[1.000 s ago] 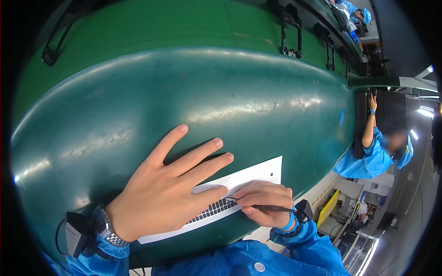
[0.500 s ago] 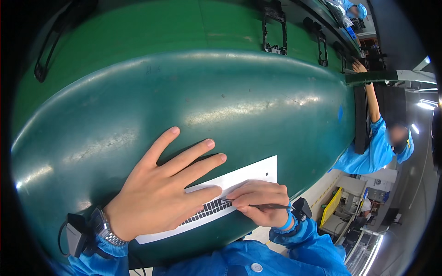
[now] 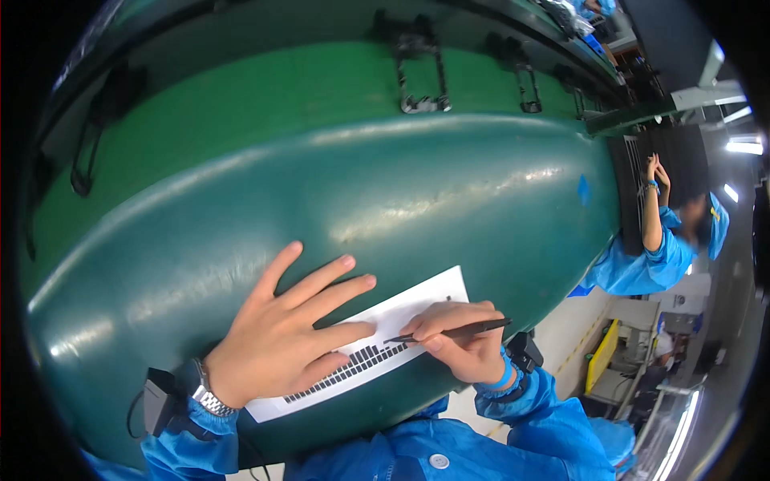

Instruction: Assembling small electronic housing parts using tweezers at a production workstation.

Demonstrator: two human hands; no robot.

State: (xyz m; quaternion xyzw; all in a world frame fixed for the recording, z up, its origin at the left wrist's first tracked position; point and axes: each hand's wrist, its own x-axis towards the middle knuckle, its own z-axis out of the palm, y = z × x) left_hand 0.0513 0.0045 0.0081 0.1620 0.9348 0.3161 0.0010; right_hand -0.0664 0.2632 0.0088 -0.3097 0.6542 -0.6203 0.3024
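A white sheet (image 3: 437, 287) with rows of small black rectangular pieces (image 3: 341, 373) lies slantwise on the dark green mat in front of me. My left hand (image 3: 277, 345) rests on it with fingers spread; thumb and index finger lie on the sheet, the other fingers over the mat. My right hand (image 3: 465, 353) pinches slim black tweezers (image 3: 480, 327) between thumb and fingers. Their pointed tip is at the right end of the upper row, just right of my left index fingertip. Whether a piece is caught in the tip is too small to tell.
Beyond the mat's curved edge runs a green surface (image 3: 321, 80) carrying several black frames, one frame (image 3: 423, 80) near the middle. At the right, a co-worker in blue (image 3: 650, 264) sits by a dark board. A small blue mark (image 3: 584, 191) shows on the mat.
The view has shifted and turned slightly. My right hand has rolled, so the tweezers' back end points up and right. The co-worker's hands have come together.
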